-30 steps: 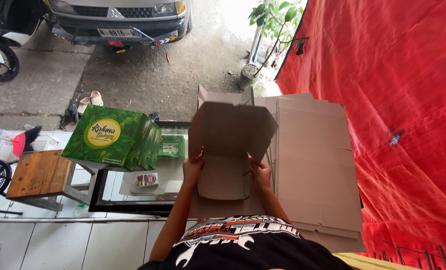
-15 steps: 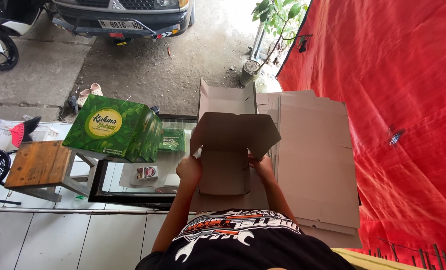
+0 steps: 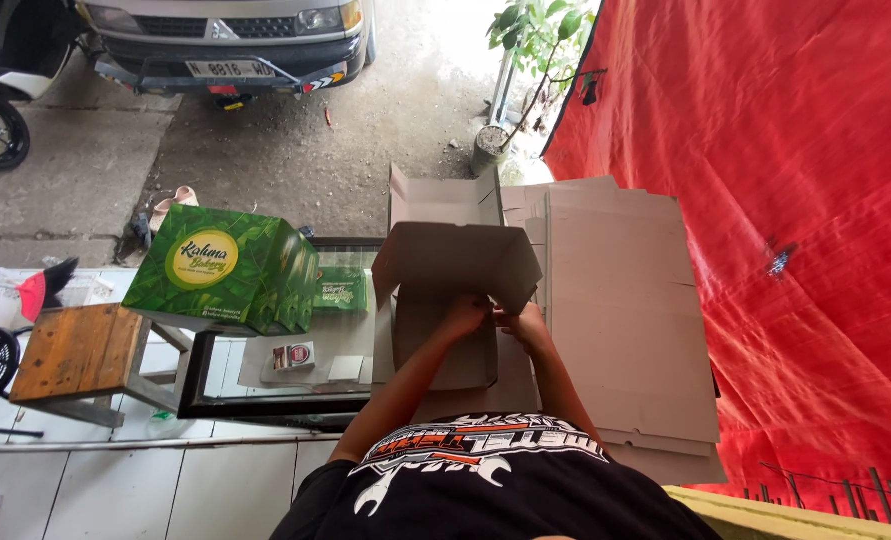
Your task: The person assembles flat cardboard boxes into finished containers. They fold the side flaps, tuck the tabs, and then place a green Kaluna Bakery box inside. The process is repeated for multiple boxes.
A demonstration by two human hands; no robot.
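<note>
A half-folded brown cardboard box (image 3: 456,262) stands in front of me on a glass-topped table (image 3: 266,405). My left hand (image 3: 463,314) and my right hand (image 3: 522,322) meet close together inside it, fingers pinching a flap at the lower right edge of its raised panel. A flat part of the box (image 3: 444,350) lies under my forearms. To the right lies a stack of flat cardboard blanks (image 3: 626,330).
A finished green printed box (image 3: 221,270) sits at the table's left, a smaller green pack (image 3: 341,290) beside it. A wooden stool (image 3: 76,355) stands at left, a red tarp (image 3: 766,200) hangs at right. A parked car (image 3: 226,40) and potted plant (image 3: 526,60) are beyond.
Both hands moved from the box's outer sides inward and now meet at the flap in its middle. The view shifted slightly downward.
</note>
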